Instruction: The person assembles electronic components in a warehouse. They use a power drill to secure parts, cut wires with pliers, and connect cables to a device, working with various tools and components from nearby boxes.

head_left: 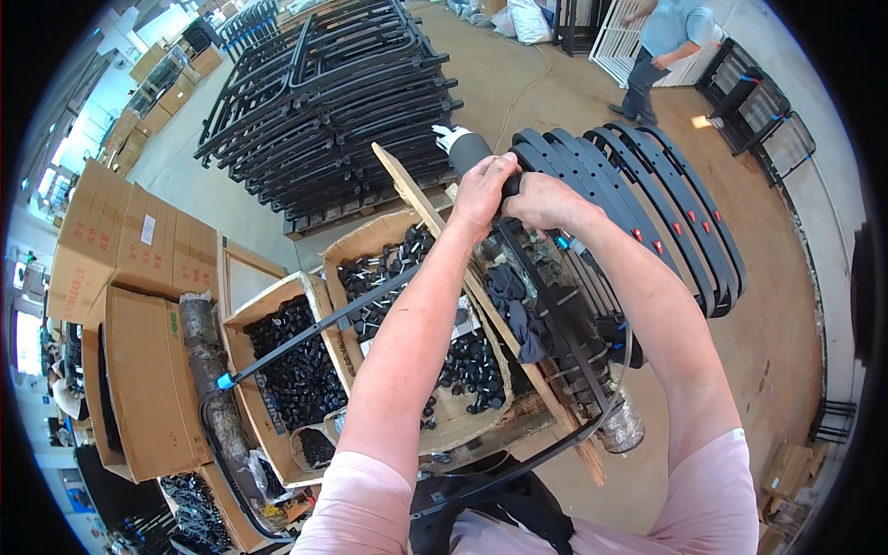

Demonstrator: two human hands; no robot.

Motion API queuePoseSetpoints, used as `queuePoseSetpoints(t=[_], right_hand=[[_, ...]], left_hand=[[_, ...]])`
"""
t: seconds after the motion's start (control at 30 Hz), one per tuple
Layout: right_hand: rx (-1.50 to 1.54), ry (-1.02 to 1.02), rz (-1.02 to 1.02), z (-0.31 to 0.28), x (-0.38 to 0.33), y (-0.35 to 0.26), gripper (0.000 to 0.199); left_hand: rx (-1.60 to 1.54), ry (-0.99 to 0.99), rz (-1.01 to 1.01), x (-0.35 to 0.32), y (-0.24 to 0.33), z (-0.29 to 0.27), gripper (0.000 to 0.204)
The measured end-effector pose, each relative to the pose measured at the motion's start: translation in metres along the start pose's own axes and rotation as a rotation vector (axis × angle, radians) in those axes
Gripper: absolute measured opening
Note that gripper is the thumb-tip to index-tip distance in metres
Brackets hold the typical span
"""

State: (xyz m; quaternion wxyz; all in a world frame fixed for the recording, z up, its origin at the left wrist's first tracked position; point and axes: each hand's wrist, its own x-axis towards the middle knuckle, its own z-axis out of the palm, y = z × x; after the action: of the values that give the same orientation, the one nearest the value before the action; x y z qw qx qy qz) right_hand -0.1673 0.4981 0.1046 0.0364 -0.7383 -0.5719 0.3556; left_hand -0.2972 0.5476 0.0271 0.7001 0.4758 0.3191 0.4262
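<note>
The person's arms stretch out past open cartons of black parts. Beyond them, the left hand has its grip clamped round the near end of a dark grey cylinder; the right hand sits just beside it, and I can't tell how far that grip is closed. Curved black frames stand to the right.

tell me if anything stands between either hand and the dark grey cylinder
Nothing visible does: the left hand is at the near end of the dark grey cylinder, the right hand close beside, though its contact is hidden.
</note>
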Motion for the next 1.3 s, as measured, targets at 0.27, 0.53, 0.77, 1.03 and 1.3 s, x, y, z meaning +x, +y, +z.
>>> queuePoseSetpoints(t=[0.27,0.53,0.77,1.03,1.3], right_hand=[[0.071,-0.040,0.040,0.008,0.008,-0.002,0.032],[0.264,-0.072,-0.027,0.014,0.022,0.007,0.019],[0.332,-0.068,-0.023,0.009,0.009,-0.005,0.014],[0.285,-0.054,-0.037,0.004,0.010,-0.006,0.005],[-0.123,-0.045,-0.088,0.052,-0.095,-0.154,0.020]], left_hand=[[-0.034,-0.010,-0.008,0.005,-0.008,-0.006,0.029],[-0.097,-0.005,-0.028,0.003,-0.013,-0.006,0.029],[-0.035,0.002,0.009,0.004,-0.010,-0.006,0.032],[-0.023,0.026,0.057,0.008,0.002,0.005,0.030],[-0.033,0.104,0.213,-0.108,0.057,-0.089,0.030]])
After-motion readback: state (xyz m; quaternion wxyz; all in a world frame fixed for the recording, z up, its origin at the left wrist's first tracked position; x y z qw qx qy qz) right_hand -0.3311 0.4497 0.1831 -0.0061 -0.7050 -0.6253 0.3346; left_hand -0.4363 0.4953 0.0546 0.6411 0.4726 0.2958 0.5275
